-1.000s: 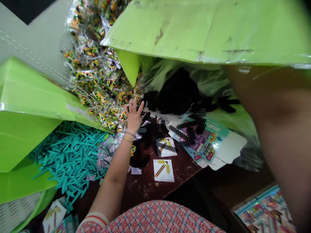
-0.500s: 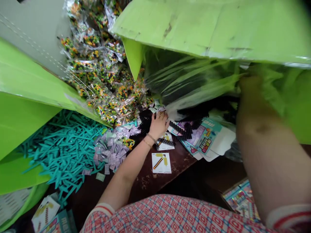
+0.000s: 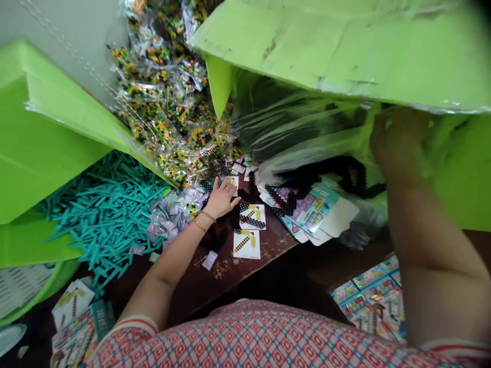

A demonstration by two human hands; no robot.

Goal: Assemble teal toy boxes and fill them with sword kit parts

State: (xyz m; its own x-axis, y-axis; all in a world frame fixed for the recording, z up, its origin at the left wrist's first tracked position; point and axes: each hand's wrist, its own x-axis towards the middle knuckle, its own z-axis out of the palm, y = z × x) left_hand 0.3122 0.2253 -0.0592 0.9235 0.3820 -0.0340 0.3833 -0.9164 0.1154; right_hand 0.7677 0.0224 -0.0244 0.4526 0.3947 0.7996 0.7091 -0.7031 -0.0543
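My left hand (image 3: 220,198) is spread over the middle of the dark table, beside black studded pieces (image 3: 251,221) and a small card lying under its fingertips. Nothing shows in its grip. My right hand (image 3: 399,130) is raised at the clear plastic bag (image 3: 291,138) under the green box flap; its fingers are partly hidden, and what they hold cannot be made out. Black pieces (image 3: 356,179) hang at the bag's lower edge. A card with a yellow pickaxe picture (image 3: 246,244) lies near the table edge.
Teal sticks (image 3: 111,214) are heaped at the left, beside small purple packets (image 3: 169,220). Bags of orange and green beads (image 3: 164,112) pile up behind. Flat printed boxes (image 3: 322,212) lie right of centre. Green flaps (image 3: 345,46) overhang the right side.
My left hand has moved left and its fingers have spread. More black pieces show below the bag near my right hand. A purple packet now lies near the table's front edge.
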